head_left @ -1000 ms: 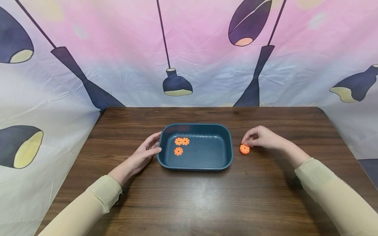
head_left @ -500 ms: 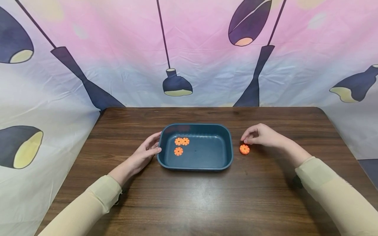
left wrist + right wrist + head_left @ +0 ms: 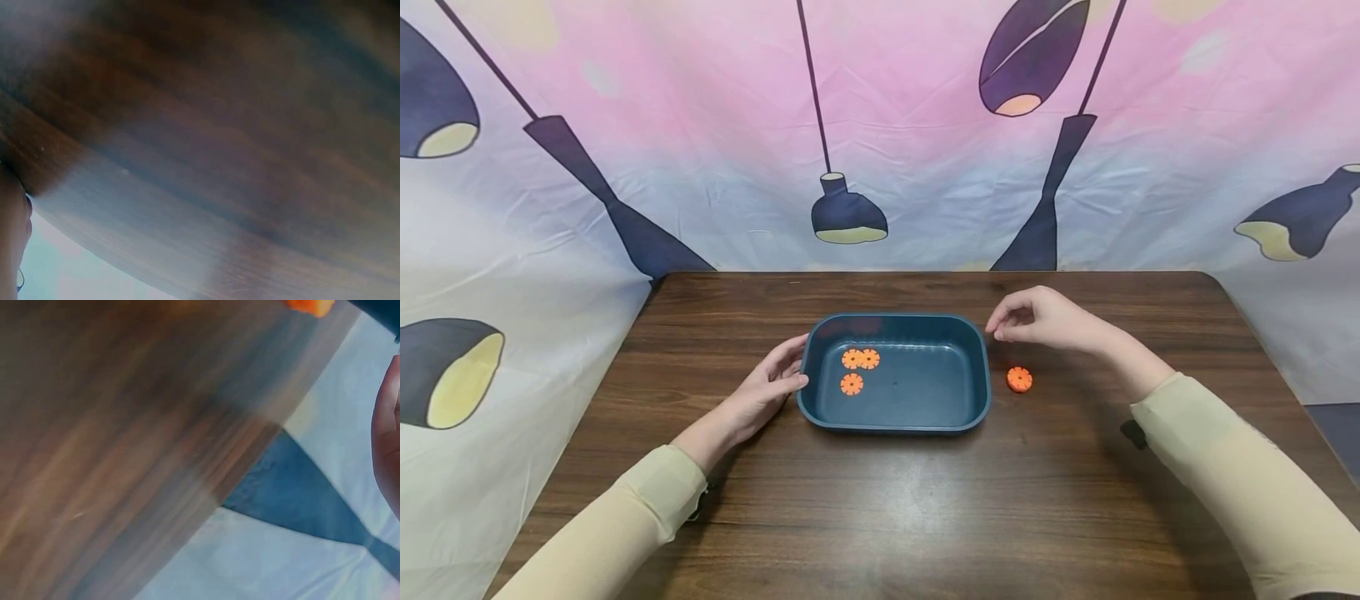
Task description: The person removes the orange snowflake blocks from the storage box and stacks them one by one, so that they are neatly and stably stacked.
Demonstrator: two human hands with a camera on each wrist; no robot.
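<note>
A dark teal plastic basin (image 3: 895,429) sits on the table. My left hand (image 3: 762,392) holds its left side, thumb at the rim and fingers against the outer wall. Inside, toward the left, lie orange notched discs: two side by side, slightly overlapping (image 3: 861,359), and one nearer (image 3: 852,384). My right hand (image 3: 1048,321) is raised just off the basin's far right corner, thumb and fingers pinched together. A thin reddish edge shows at those fingertips, apparently an orange disc mostly hidden by them. Below that hand, a small stack of orange discs (image 3: 1019,379) rests right of the basin.
The brown wooden table (image 3: 895,517) reaches back to a hanging cloth (image 3: 745,150) printed with lamp shapes. Both wrist views are mostly blurred tabletop. Part of the right hand (image 3: 387,437) shows at the right wrist view's edge.
My right hand has lifted from the disc stack and moved up and left toward the basin's far right corner. The left hand, basin and discs in it have stayed put.
</note>
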